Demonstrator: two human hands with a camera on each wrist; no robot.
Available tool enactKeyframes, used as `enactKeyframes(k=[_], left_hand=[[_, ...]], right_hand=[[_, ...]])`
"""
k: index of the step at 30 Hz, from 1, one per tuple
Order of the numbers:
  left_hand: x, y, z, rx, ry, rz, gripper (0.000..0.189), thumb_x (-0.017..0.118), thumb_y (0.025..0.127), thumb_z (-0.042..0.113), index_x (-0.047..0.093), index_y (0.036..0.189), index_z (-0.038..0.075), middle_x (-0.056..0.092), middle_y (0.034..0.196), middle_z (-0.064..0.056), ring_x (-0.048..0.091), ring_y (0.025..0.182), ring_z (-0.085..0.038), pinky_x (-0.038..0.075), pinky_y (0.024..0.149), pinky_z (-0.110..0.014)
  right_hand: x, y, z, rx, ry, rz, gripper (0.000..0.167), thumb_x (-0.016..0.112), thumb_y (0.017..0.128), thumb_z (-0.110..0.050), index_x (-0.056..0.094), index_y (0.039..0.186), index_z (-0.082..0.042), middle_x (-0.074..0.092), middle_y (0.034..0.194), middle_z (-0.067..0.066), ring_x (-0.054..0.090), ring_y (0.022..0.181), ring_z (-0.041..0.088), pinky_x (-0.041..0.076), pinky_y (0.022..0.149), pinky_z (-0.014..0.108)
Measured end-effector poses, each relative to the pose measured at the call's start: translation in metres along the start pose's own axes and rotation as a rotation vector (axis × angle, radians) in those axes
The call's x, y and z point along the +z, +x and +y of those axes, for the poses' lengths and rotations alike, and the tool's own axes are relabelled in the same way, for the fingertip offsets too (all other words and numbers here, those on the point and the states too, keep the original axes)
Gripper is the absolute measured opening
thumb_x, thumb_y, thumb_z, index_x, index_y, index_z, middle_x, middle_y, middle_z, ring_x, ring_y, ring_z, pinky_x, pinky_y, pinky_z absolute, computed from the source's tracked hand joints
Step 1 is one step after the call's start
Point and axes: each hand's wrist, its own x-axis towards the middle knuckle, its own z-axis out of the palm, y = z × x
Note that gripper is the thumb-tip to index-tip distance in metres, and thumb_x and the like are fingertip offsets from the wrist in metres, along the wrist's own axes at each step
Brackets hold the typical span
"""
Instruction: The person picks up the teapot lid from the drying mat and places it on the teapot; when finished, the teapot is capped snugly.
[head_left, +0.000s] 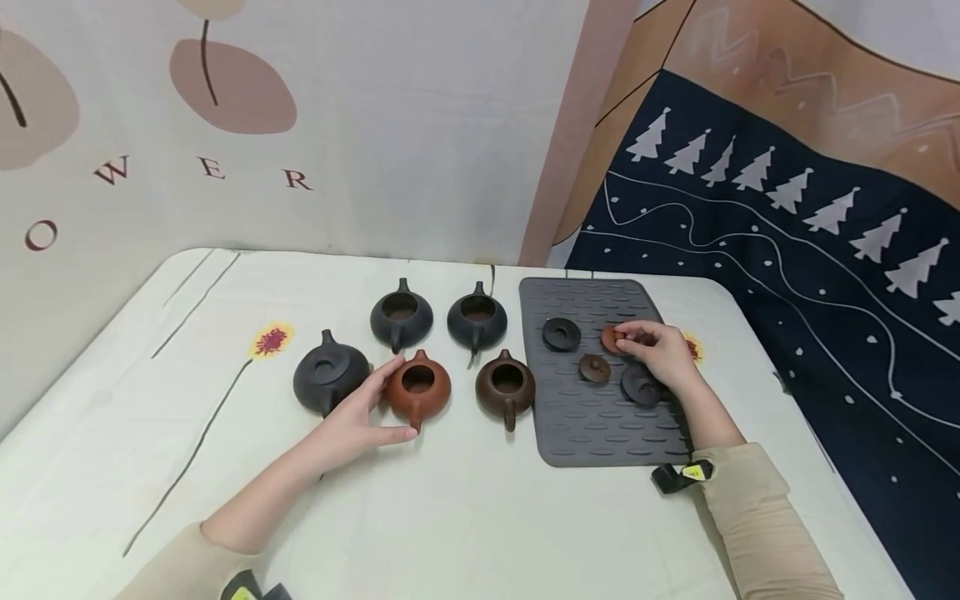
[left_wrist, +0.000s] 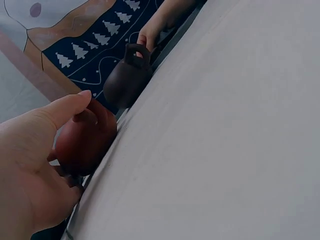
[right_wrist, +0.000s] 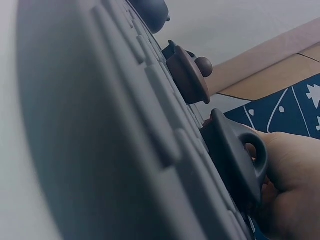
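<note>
My left hand (head_left: 360,421) reaches round the left side of an orange-brown lidless teapot (head_left: 437,400). In the left wrist view its thumb lies at the handle of that teapot (left_wrist: 82,145), with the other fingers round the far side. Over the grey mat, my right hand (head_left: 663,354) pinches a small orange-brown teapot lid (head_left: 609,340). Close to this hand lie a black lid (head_left: 641,386) with a loop knob and a brown lid (head_left: 595,368) with a round knob. The right fingertips are mostly hidden behind the black lid (right_wrist: 232,160) in the right wrist view.
A ribbed grey mat (head_left: 585,437) also bears another black lid (head_left: 561,335). Two black lidless teapots (head_left: 401,319) stand behind, a dark brown lidless teapot (head_left: 487,396) by the mat's left edge. Further left is a black lidded teapot (head_left: 326,379). Printed cloths hang behind.
</note>
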Motion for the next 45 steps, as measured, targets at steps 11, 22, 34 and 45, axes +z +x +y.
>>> enactKeyframes(k=[11,22,34,45], left_hand=[[0.000,-0.002,0.001,-0.038,0.015,0.001,0.099,0.081,0.078,0.032,0.020,0.154,0.015,0.024,0.155,-0.009,0.024,0.140,-0.033,0.022,0.110,-0.051],[0.000,-0.002,-0.002,-0.034,0.030,-0.004,0.099,0.080,0.078,0.034,0.019,0.154,0.016,0.022,0.156,-0.008,0.025,0.139,-0.033,0.021,0.110,-0.052],[0.001,-0.002,-0.002,-0.032,0.029,-0.003,0.100,0.080,0.078,0.036,0.019,0.154,0.016,0.022,0.156,-0.007,0.026,0.139,-0.033,0.021,0.110,-0.051],[0.000,-0.002,-0.002,-0.033,0.031,-0.003,0.101,0.080,0.077,0.037,0.018,0.154,0.016,0.020,0.156,-0.006,0.026,0.139,-0.033,0.022,0.110,-0.051]], right_hand=[[-0.002,-0.003,-0.004,-0.001,-0.001,0.016,0.023,0.068,0.091,-0.014,0.069,0.111,-0.002,0.063,0.094,0.013,0.053,0.080,0.022,0.044,0.064,0.026],[-0.006,-0.008,-0.026,-0.035,-0.010,0.033,0.022,0.067,0.092,-0.014,0.069,0.111,-0.004,0.061,0.093,0.010,0.053,0.083,0.021,0.044,0.065,0.025],[-0.011,-0.016,-0.054,-0.105,-0.006,0.005,0.020,0.068,0.090,-0.011,0.070,0.109,-0.005,0.063,0.094,0.009,0.053,0.082,0.021,0.045,0.063,0.027],[-0.012,-0.025,-0.081,-0.203,-0.005,-0.010,0.019,0.070,0.089,-0.011,0.071,0.107,-0.007,0.065,0.094,0.006,0.051,0.079,0.018,0.040,0.060,0.028]])
